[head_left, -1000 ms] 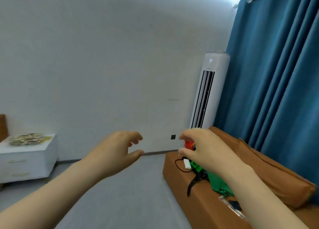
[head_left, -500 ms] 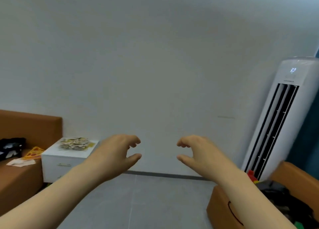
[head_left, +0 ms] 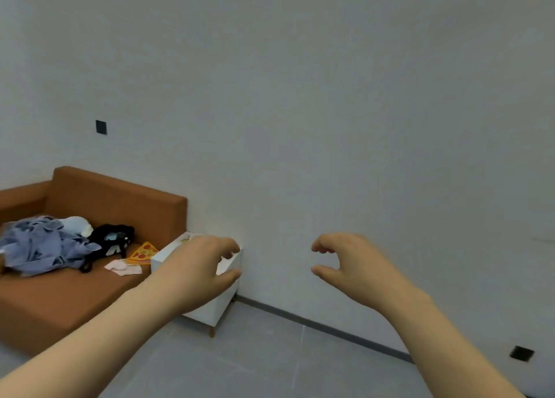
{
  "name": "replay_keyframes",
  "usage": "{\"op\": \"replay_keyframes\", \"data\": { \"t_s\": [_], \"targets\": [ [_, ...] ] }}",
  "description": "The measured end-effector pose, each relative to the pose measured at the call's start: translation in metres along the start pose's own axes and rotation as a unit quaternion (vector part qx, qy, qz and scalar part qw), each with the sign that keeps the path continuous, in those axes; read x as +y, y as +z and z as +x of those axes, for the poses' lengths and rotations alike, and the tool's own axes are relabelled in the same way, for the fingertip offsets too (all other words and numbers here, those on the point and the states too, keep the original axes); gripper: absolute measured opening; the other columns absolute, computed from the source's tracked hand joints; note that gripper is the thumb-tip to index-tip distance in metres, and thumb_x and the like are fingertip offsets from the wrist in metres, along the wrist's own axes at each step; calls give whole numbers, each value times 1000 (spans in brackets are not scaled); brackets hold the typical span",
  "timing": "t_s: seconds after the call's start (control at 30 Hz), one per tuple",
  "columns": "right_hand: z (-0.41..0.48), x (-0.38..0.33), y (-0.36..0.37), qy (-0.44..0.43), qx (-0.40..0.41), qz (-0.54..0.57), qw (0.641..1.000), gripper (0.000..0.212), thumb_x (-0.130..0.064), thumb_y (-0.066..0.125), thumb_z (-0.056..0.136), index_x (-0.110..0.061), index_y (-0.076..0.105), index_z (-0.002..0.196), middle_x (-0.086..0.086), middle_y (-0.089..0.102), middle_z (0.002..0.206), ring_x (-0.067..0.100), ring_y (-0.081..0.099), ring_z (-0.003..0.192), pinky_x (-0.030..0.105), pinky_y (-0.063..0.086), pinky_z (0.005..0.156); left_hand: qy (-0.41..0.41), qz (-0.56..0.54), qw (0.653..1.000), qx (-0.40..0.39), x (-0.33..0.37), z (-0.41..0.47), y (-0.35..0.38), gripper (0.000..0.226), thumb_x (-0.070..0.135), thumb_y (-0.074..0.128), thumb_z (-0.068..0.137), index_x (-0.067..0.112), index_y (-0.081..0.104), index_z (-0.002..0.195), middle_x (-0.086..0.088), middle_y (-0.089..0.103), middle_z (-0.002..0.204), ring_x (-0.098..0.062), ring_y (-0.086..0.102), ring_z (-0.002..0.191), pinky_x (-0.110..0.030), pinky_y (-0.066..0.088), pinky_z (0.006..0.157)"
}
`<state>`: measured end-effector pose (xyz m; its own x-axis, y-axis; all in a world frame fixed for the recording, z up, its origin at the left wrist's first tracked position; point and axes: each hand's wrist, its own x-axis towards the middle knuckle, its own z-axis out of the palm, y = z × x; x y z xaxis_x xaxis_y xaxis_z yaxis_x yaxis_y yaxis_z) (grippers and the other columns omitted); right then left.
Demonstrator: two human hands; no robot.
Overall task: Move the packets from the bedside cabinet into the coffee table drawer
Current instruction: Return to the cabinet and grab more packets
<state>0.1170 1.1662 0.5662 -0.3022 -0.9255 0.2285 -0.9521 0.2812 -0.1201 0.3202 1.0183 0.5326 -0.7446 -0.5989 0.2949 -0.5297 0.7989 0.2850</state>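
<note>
Beside the grey wall (head_left: 300, 127), the white bedside cabinet (head_left: 215, 309) lies beyond the empty, loosely curled left hand (head_left: 198, 265), farther from the empty right hand (head_left: 351, 262).

A single wide-angle view, worn on the person's head, faces a plain grey wall (head_left: 330, 97) and tilts slightly down, so the floor (head_left: 255, 364) fills its lower edge. The left forearm (head_left: 105, 337) and right forearm (head_left: 444, 337) enter from the bottom corners, close to the lens. The sofa (head_left: 90, 292) and the bedside cabinet (head_left: 207, 313) sit farther off at lower left.
</note>
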Motion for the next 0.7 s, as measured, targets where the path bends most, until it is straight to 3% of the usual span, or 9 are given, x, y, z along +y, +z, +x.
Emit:
{"op": "replay_keyframes", "data": {
  "t_s": [0.3, 0.4, 0.7],
  "targets": [
    [202, 31, 65, -82, -49, 32, 995, 36, -37, 55, 92, -28, 53, 127, -12, 56, 128, 8, 48, 120, 24, 41, 99, -108, 41, 993, 12, -103, 127, 24, 37, 43, 55, 88, 33, 54, 124, 17, 59, 119, -1, 53, 109, -19, 44, 89],
    [259, 31, 92, -101, -69, 41, 992, 35, -36, 56, 92, -28, 53, 126, -12, 56, 126, 8, 49, 118, 23, 41, 97, -140, 45, 989, 6, -143, 156, 39, 36, 47, 55, 87, 37, 55, 121, 20, 59, 116, 2, 53, 104, -16, 42, 81],
    [430, 22, 180, -109, -106, 59, 987, 34, -37, 55, 92, -29, 54, 125, -12, 56, 126, 7, 49, 118, 22, 41, 96, -181, 44, 982, -12, -280, 265, 78, 38, 46, 55, 88, 33, 54, 123, 18, 59, 118, 0, 54, 104, -15, 38, 78]
  ]
}}
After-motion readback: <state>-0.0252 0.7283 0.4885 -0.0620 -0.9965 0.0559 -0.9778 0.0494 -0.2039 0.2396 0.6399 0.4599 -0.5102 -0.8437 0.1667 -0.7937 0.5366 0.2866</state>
